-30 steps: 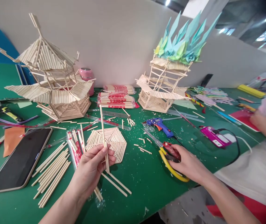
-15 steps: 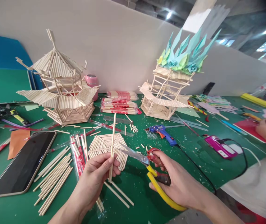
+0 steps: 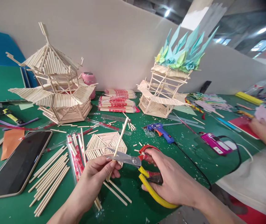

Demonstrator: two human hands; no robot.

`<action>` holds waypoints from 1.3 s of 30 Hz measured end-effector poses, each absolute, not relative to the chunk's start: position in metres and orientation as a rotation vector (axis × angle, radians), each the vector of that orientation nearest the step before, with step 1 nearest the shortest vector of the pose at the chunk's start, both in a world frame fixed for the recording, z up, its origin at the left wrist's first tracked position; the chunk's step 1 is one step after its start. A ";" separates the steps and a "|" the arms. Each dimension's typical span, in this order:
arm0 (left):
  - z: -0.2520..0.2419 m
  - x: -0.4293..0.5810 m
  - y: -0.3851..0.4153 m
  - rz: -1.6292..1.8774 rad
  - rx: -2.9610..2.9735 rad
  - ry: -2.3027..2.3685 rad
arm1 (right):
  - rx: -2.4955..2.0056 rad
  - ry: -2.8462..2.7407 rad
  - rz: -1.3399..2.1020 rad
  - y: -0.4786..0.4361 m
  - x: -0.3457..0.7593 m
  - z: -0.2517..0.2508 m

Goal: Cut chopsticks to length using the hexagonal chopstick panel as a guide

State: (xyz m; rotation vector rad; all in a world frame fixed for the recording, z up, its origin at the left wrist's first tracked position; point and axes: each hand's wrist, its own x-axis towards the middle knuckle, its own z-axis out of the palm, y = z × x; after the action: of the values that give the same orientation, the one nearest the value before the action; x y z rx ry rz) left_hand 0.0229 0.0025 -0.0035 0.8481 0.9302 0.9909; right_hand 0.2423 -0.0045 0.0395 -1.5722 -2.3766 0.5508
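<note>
My left hand (image 3: 102,171) pinches a wooden stick (image 3: 121,135) near its lower end; the stick leans up to the right. In my right hand (image 3: 167,177) are scissors (image 3: 129,159) with red and yellow handles, their blades parted around the stick just above my left fingers. Behind the stick lies a flat hexagonal panel (image 3: 95,146) of short sticks, partly hidden by the blades and my left hand. Loose sticks (image 3: 50,182) lie in a group left of my left hand, beside a plastic-wrapped bundle of chopsticks (image 3: 75,155) with red printing.
Two stick pavilions (image 3: 65,101) (image 3: 163,102) stand at the back, with wrapped stick packs (image 3: 116,104) between them. A blue glue gun (image 3: 162,132) and a magenta power strip (image 3: 214,143) with cords lie rightward. A phone (image 3: 18,165) lies left. Another person's hands (image 3: 263,126) hold paper at the far right.
The scissors have moved left, bringing their blades around the stick. The stick has tilted to the right. The view has shifted slightly, and the other person's hands have moved.
</note>
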 end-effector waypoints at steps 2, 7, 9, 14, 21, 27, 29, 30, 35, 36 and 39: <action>-0.003 0.023 0.002 0.990 0.870 0.955 | -1.561 -2.365 0.563 -0.005 0.242 0.039; -0.003 0.022 0.002 0.990 0.914 0.977 | -1.531 -2.352 0.540 -0.006 0.242 0.039; -0.003 0.022 0.002 0.988 0.935 0.980 | -1.520 -2.347 0.539 -0.005 0.241 0.040; -0.002 0.022 0.003 0.986 1.009 0.997 | -1.553 -2.352 0.597 -0.005 0.241 0.043; 0.001 0.023 0.003 0.973 1.110 1.021 | -1.637 -2.404 0.650 -0.005 0.239 0.047; 0.002 0.021 0.003 0.957 1.197 1.033 | -1.670 -2.396 0.716 -0.007 0.237 0.045; 0.001 0.021 0.003 0.944 1.206 1.022 | -1.656 -2.376 0.782 -0.008 0.237 0.044; 0.000 0.021 0.003 0.938 1.204 1.009 | -1.651 -2.363 0.819 -0.009 0.237 0.044; -0.010 0.020 0.001 0.932 1.228 0.988 | -1.694 -2.294 0.952 -0.014 0.236 0.040; -0.011 0.020 0.001 0.933 1.252 1.004 | -1.701 -2.281 0.971 -0.014 0.235 0.040; -0.011 0.020 0.001 0.944 1.319 1.046 | -1.712 -2.247 0.998 -0.017 0.233 0.037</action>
State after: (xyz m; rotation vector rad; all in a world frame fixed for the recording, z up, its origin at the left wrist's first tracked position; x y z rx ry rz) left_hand 0.0202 0.0006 -0.0112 1.3194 1.0462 0.9436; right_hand 0.2330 -0.0165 0.0371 -1.7119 -2.2466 0.9982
